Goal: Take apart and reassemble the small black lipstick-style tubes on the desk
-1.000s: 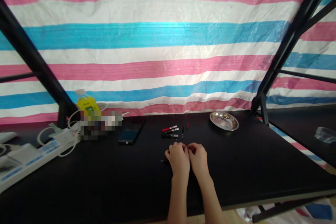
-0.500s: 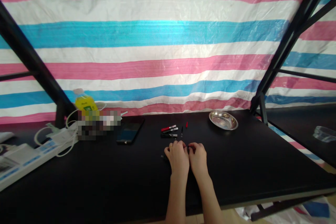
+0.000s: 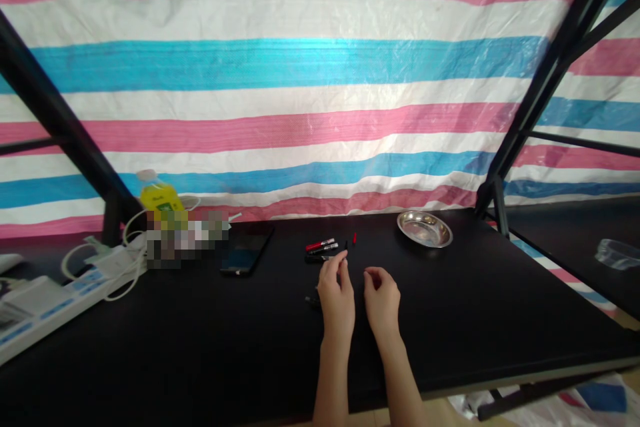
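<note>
On the black table (image 3: pixel 250 340), my left hand (image 3: pixel 338 283) reaches toward the small black pieces, its thumb and index finger near a thin black part (image 3: pixel 346 245); whether it touches that part is unclear. Beside it, my right hand (image 3: pixel 382 297) has its fingers curled together, and anything in them is too small to make out. Beyond my left hand lie a red marker (image 3: pixel 320 245) and black-and-silver markers (image 3: pixel 324 249). A small red cap (image 3: pixel 355 238) stands to their right. Left of my left hand is a small dark piece (image 3: pixel 313 301).
A round metal dish (image 3: pixel 425 229) is at the back right. To the left are a dark tablet (image 3: pixel 247 250), a yellow bottle (image 3: pixel 163 200) and a white power strip (image 3: pixel 65 307) with cables. Black metal posts flank the table before a striped sheet.
My hands have moved apart. My left hand has shifted forward toward the thin black part, its fingers more extended; my right hand has moved slightly right.
</note>
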### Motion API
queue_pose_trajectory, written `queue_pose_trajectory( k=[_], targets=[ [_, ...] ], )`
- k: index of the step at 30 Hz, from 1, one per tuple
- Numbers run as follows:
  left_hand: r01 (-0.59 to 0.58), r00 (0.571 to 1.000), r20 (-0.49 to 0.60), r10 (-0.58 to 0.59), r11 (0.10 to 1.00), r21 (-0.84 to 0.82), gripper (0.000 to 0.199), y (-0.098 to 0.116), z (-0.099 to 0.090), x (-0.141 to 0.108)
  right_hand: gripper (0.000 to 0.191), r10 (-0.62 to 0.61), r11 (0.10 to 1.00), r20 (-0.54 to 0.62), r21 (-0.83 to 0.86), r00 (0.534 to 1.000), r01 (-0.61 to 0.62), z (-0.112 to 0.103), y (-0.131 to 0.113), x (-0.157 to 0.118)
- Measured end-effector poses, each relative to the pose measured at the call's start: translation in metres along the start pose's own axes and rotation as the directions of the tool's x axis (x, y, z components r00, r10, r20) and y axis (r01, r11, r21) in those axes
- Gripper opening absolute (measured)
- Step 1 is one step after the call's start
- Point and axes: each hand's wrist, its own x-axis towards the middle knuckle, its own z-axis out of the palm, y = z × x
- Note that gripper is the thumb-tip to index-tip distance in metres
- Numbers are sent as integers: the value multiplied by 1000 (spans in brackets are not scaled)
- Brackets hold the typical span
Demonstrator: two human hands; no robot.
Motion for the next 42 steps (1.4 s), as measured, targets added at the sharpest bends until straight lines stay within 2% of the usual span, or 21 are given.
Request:
queue_pose_trajectory(
  k=[3, 7, 11, 16, 18, 21, 24, 26, 35, 42],
  targets=[
    [67, 998, 32, -63, 983, -168, 24, -1, 2, -1, 24, 36, 980, 20, 198, 999, -39, 0, -5, 0],
    [167, 986, 55, -158, 917, -362, 20, 0, 6, -3, 26, 79, 909, 22, 409, 997, -81, 4, -10, -2],
    [207, 978, 81, -191, 873, -443, 14, 3, 7, -4, 33, 128, 868, 29, 480, 991, -126, 7, -10, -3],
    [262, 965, 121, -233, 821, -507, 13, 3, 9, -5, 32, 204, 809, 8, 562, 979, -173, 7, -10, -3],
    [277, 960, 126, -248, 804, -527, 14, 2, 10, -5, 32, 275, 739, 4, 639, 961, -214, 6, -10, -2],
    [295, 955, 139, -263, 781, -551, 15, 1, 11, -4, 32, 378, 582, 34, 768, 925, -267, 6, -9, 0],
    [300, 953, 140, -269, 767, -567, 16, 3, 10, -3, 33, 376, 447, 149, 835, 915, -320, 5, -8, 0],
    [312, 948, 133, -289, 758, -572, 17, 4, 8, -2, 35, 350, 409, 211, 842, 913, -351, 4, -9, 0],
    [332, 932, 104, -346, 708, -623, 20, 5, 4, -1, 36, 301, 433, 186, 847, 935, -308, 4, -17, -3],
    [304, 928, 22, -371, 724, -620, 21, 3, 1, -1, 32, 233, 519, 184, 807, 955, -282, 7, -18, -5]
  ],
)
